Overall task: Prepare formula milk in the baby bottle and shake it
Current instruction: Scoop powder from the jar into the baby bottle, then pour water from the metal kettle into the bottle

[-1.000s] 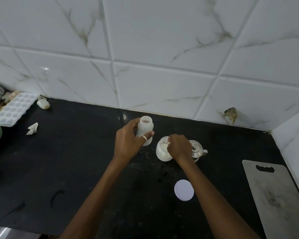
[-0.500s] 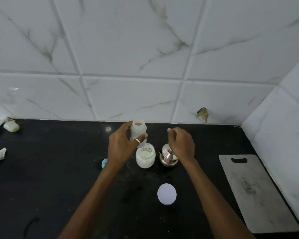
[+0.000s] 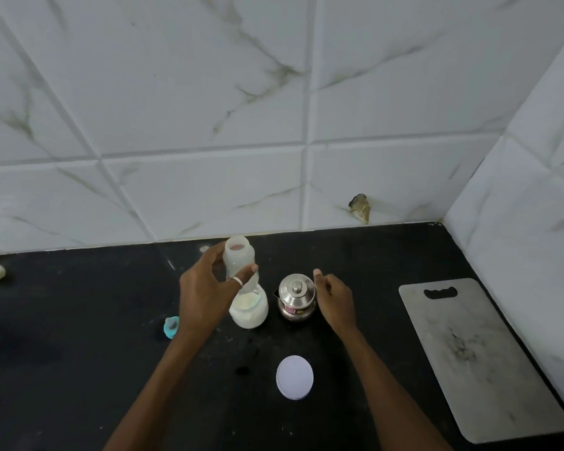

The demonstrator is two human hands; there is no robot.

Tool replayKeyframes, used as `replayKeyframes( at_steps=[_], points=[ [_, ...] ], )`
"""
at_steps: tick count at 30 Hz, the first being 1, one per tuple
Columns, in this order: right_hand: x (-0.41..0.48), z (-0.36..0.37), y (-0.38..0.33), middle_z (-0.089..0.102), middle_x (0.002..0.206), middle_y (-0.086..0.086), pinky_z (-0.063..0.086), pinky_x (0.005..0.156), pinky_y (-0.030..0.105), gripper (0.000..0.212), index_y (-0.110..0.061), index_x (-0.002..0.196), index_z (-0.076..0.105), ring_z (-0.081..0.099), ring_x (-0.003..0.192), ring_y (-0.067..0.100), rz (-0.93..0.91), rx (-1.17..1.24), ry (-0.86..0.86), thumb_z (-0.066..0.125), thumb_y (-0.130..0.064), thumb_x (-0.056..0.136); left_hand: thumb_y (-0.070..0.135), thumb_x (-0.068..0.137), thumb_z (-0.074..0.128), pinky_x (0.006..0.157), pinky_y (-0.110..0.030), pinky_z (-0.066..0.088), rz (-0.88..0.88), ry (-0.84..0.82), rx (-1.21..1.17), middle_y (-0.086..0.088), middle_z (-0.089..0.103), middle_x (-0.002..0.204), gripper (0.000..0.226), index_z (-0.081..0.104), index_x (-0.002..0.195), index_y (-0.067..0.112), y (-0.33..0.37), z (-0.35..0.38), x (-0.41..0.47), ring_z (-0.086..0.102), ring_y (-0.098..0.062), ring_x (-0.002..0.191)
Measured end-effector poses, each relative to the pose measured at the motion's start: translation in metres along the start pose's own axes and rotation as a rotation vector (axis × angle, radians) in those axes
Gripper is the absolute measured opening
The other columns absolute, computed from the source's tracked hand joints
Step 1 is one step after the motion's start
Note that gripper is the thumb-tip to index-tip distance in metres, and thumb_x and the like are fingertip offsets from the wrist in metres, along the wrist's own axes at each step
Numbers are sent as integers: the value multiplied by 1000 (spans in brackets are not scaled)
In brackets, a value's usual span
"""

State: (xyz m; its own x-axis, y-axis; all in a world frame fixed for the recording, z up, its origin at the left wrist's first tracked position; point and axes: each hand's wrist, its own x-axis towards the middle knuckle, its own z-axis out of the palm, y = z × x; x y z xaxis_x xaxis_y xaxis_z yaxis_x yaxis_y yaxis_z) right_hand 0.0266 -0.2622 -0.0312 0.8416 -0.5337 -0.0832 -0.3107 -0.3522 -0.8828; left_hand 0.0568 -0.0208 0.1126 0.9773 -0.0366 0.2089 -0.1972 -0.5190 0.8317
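We hold the small translucent plastic baby bottle in our left hand, lifted clear of the black stone worktop and tilted a little, its open mouth toward the white marbled wall tiles. The thumb and fingers wrap its lower body, so the neck and rim stay free. It sits directly above the open glass jar of pale formula powder, which stands on the worktop just beside the small lidded steel pot.

Our right hand hovers just to the right of that steel pot, its fingers loosely curled and holding nothing that we can make out.

We judge the bottle to be light and fairly stiff, with smooth walls that could slip in a damp palm (the teat is off, so anything inside can spill if we tip it further). A grip round the middle of the body, as now, seems the sound one; squeezing near the rim would get in the way of filling. The steel pot is probably heavier, and possibly warm, so its knob or side spout area is where we would take it.

The round white jar lid lies flat nearer to us, the light blue teat piece to the left, and a grey cutting board well apart on the right.
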Motion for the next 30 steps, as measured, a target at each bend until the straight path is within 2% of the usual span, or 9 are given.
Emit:
replayKeyframes(
  at_steps=[2,5,8,11,15,20,26,28,30],
  points=[
    [2,5,8,56,62,-2,46,60,35,53,-13,65,53,53,59,11,38,33,-14,54,-54,99,45,73,86,75,3,42,-13,-3,1,32,65,100,58,65,125,33,0,4,-3,59,20,95],
    [7,12,16,50,56,-3,40,57,31,56,-15,58,49,47,54,8,44,76,-28,57,-52,99,47,73,85,75,-1,46,-32,-15,8,29,68,102,58,64,125,34,0,8,-7,63,15,95],
    [11,15,19,45,50,-6,35,53,28,58,-18,52,45,41,49,4,25,142,-42,58,-47,100,47,74,85,81,-11,51,-44,-18,28,21,71,109,61,64,128,30,-2,11,-9,66,8,97],
    [13,18,18,40,48,-4,33,53,30,60,-20,48,42,37,47,7,24,211,-49,61,-42,100,47,73,85,86,-17,53,-56,-9,40,19,71,110,63,64,129,28,-5,11,-10,66,8,98],
    [15,19,17,36,46,-6,32,52,30,62,-24,45,36,33,47,8,56,317,-52,65,-35,99,49,73,84,84,-11,51,-58,-16,56,17,70,114,66,63,131,26,-9,9,-12,64,10,100],
    [11,22,9,33,51,0,30,56,32,59,-21,49,37,32,54,16,79,404,-49,67,-31,98,47,73,85,88,-17,53,-52,-19,53,15,70,118,67,63,132,25,-13,5,-13,65,3,104],
    [10,19,-28,30,51,-7,29,48,22,62,-26,47,32,28,50,8,101,542,-38,69,-34,97,44,73,87,81,-5,48,-49,-8,16,20,71,112,63,64,129,28,-8,-3,-8,65,9,100],
    [11,14,-50,33,53,-2,29,48,23,60,-21,49,35,31,52,10,85,571,-47,68,-36,97,44,73,87,79,-3,48,-40,1,-3,20,71,110,60,65,127,29,-5,-8,-6,65,10,100],
    [13,8,-74,38,59,6,32,52,26,58,-8,54,42,36,56,15,67,606,-62,68,-39,96,44,72,87,78,0,45,-28,10,-4,21,71,110,60,65,126,29,0,-14,-2,62,14,99]
  ],
)
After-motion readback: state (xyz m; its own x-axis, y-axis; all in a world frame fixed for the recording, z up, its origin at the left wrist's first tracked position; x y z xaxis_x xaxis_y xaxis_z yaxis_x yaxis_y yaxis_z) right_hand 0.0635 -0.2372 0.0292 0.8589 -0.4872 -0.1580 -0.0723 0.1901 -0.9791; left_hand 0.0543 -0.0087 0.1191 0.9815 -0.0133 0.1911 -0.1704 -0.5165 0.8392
